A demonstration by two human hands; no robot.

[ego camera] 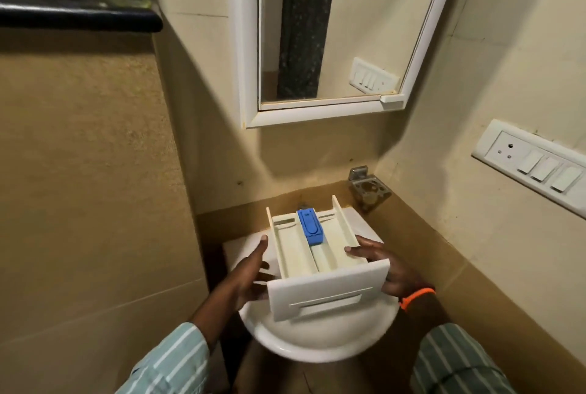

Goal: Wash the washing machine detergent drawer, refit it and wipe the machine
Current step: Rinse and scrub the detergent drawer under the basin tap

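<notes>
The white detergent drawer (320, 266), with a blue insert (311, 226) in its middle channel, is held level over the white wash basin (320, 341). Its front panel faces me. My left hand (250, 279) supports its left side from below, thumb up along the wall. My right hand (385, 266) grips the right side, fingers resting over the right wall, an orange band on the wrist. The washing machine is not in view.
A white-framed mirror (250, 44) hangs above the basin. A metal holder (367, 187) is fixed in the corner. A switch panel with a socket (532, 168) is on the right wall. A dark shelf (79, 13) with a yellow packet is upper left.
</notes>
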